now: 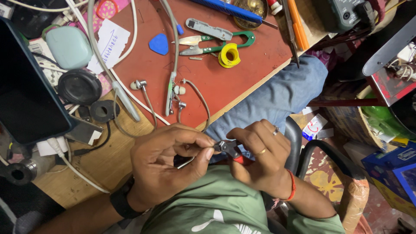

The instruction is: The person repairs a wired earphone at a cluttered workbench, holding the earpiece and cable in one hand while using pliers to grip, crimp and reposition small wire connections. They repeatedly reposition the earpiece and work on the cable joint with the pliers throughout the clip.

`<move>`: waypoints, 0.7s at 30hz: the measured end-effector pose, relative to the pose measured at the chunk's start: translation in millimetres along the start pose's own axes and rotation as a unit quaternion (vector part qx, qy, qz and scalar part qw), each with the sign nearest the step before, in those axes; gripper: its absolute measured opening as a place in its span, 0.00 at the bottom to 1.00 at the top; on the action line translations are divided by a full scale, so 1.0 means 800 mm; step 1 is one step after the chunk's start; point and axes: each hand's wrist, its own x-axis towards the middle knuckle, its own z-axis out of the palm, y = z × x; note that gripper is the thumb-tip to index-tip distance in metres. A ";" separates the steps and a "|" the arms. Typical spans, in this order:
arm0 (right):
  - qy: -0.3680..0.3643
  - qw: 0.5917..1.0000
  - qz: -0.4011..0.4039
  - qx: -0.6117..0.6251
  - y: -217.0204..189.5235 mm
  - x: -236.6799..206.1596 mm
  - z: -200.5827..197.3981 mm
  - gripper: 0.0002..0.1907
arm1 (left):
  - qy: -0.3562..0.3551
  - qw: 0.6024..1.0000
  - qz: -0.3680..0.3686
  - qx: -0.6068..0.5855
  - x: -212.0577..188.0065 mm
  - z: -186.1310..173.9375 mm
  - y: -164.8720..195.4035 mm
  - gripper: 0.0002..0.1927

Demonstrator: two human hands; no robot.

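1. Wire (184, 163), thin and grey, sits pinched between the thumb and fingertips of the left hand (167, 167), low in the frame just past the desk edge, above the person's lap.
2. Right beside it, the small cutters (230, 149) with red handles meet the wire end; their dark nose touches the left fingertips.
3. The right hand (260, 158) wraps the cutters, fingers curled and pressed together around the handles; whether the blades are closed I cannot tell.
4. Up on the red mat (242, 73) lie grey earphones (173, 93) with loose buds, and farther right green-handled snips (214, 43) next to a yellow tape roll (229, 56).
5. A dark tablet (26, 86) rests at the far left.
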 end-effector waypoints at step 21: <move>-0.006 0.999 -0.008 0.046 0.014 0.004 0.000 0.14 | -0.020 0.994 0.048 0.096 0.005 -0.002 0.010 0.12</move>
